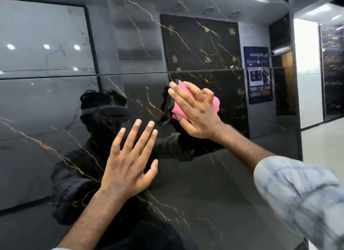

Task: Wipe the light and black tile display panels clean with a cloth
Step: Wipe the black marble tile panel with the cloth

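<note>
Black tile panel (204, 194), gold-veined, glossy: fills your view.
Blue poster (258, 74), reflected at the panel's upper right: reads "Kajaria", reversed.
Your left hand (128, 162): flat on the panel, fingers straight and spread.
Your right hand (195, 110): apart, higher on the panel, gripping.
Pink cloth (215, 103): bunched under your right hand, against the panel.

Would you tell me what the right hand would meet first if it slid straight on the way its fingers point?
Probably the horizontal seam in the black panel: the right hand, pressing the pink cloth, points up-left, with only bare tile between.
</note>
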`<act>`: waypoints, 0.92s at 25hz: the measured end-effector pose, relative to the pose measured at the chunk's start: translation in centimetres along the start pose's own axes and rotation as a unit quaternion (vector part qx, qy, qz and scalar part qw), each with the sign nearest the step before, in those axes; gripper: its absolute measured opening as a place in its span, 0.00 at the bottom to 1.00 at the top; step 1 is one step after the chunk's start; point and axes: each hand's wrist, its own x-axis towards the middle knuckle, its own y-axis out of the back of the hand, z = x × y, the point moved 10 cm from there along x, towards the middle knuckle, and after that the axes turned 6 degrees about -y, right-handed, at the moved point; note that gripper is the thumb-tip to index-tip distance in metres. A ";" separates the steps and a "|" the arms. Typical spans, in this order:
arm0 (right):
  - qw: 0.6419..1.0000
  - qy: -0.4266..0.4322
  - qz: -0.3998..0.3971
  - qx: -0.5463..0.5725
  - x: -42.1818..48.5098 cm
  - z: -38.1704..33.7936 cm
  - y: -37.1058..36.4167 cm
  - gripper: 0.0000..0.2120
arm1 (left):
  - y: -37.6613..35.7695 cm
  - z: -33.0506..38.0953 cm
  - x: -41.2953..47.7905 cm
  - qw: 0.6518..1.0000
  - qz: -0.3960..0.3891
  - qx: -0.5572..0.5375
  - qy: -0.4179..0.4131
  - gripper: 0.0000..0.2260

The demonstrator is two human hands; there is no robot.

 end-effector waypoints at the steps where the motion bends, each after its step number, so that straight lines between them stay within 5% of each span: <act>1: 1.000 0.019 -0.001 0.002 -0.1 1.6 0.1 0.32 | 0.0 0.0 0.0 1.000 -0.001 0.000 0.001 0.34; 2: 0.999 -0.050 0.002 0.008 0.4 4.5 0.0 0.33 | -0.1 0.0 0.0 1.000 -0.001 0.002 0.002 0.34; 4: 0.943 -0.328 0.021 0.052 0.8 11.3 0.0 0.32 | -0.1 -0.1 0.0 1.000 -0.002 0.007 0.000 0.34; 6: 0.906 -0.421 0.025 0.041 0.2 10.7 -0.3 0.33 | -0.2 -0.1 0.2 1.000 -0.006 0.012 0.000 0.34; 8: 0.949 -0.309 0.028 0.046 -1.2 4.8 -0.4 0.34 | -0.2 0.0 0.0 1.000 -0.011 0.009 0.004 0.34; 10: 0.994 -0.104 0.010 0.024 -4.5 -1.6 -0.2 0.34 | 0.1 -0.1 0.2 1.000 -0.012 0.010 0.002 0.34; 12: 1.000 0.018 -0.014 -0.002 -6.1 -2.0 -0.5 0.34 | 0.4 0.3 0.3 1.000 -0.014 0.003 -0.022 0.33; 14: 0.997 -0.078 -0.016 0.008 -3.9 3.1 -0.7 0.33 | 0.2 1.8 -0.5 0.996 -0.020 -0.016 -0.083 0.33; 16: 0.953 -0.301 0.011 0.034 -2.0 9.7 -0.2 0.32 | -0.3 3.2 -1.4 0.991 -0.037 -0.033 -0.124 0.35; 18: 0.913 -0.405 0.033 0.034 -3.6 9.4 -0.3 0.32 | -0.6 3.6 -2.1 0.991 -0.050 -0.021 -0.123 0.36; 20: 0.935 -0.350 0.035 0.043 -7.2 3.9 -1.0 0.32 | -0.7 3.7 -2.2 0.992 -0.052 0.002 -0.116 0.37; 23: 0.994 -0.102 -0.011 0.029 -12.9 -4.9 -1.4 0.34 | -0.6 3.8 -2.0 0.992 -0.049 0.007 -0.119 0.37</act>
